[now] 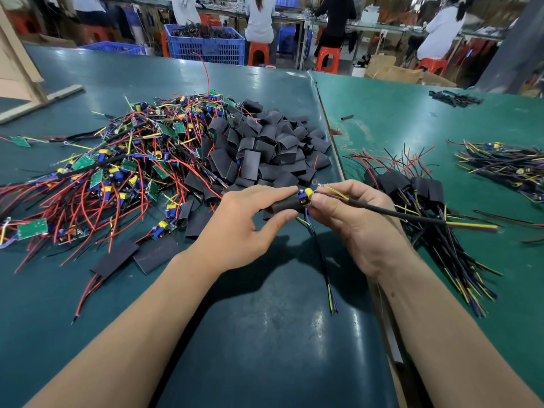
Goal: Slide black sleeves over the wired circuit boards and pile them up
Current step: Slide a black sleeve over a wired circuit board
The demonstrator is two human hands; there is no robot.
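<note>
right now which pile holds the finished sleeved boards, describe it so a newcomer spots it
Start at the seam where the two green table mats meet and look just right of it, beside the right hand. The finished pile lies there: boards already wrapped in black sleeves with wires fanning out, unlike the loose empty sleeves left of the seam.

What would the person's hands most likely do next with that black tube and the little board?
Probably push the black sleeve further right over the circuit board. The left hand pinches the sleeve, the right hand holds the board's wire end, and its yellow and blue parts still stick out uncovered. Finished ones lie in the sleeved pile to the right.
</note>
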